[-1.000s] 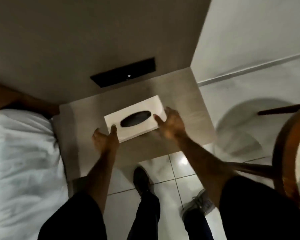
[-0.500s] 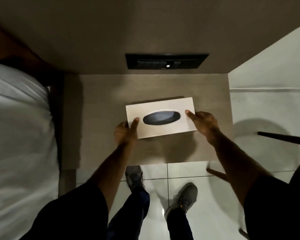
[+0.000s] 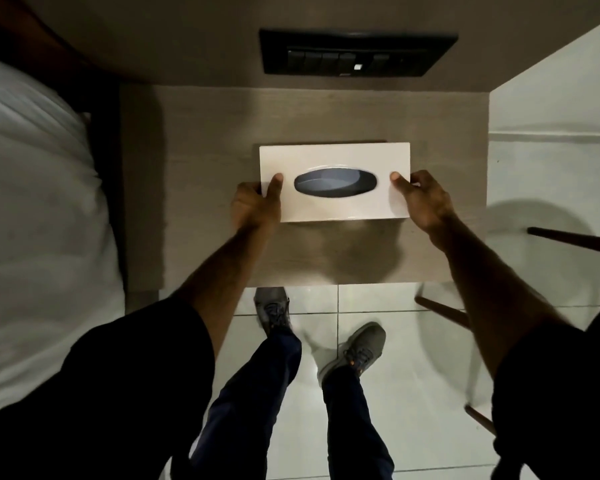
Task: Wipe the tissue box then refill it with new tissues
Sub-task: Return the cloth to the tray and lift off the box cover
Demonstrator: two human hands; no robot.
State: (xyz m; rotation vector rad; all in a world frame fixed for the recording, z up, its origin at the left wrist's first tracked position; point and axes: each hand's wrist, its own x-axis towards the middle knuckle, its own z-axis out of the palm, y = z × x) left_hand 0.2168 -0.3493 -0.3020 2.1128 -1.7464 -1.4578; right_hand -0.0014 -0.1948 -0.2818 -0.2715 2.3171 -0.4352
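wooden bedside table [image 3: 201, 188] stood beside a white bed [image 3: 32, 209], over tiled floor [image 3: 388, 393]. the tissue box [image 3: 333, 157] sat between both hands, left hand [image 3: 255, 206] and right hand [image 3: 425, 200] gripping its ends.

The tissue box [image 3: 336, 159] is a flat white rectangular carton with a dark oval opening in the middle of its top face. It faces straight up with its long sides running left to right, over the middle of the wood-grain table [image 3: 201, 188]. It casts a shadow on the table just in front of its near edge; no tissue can be made out in the opening.
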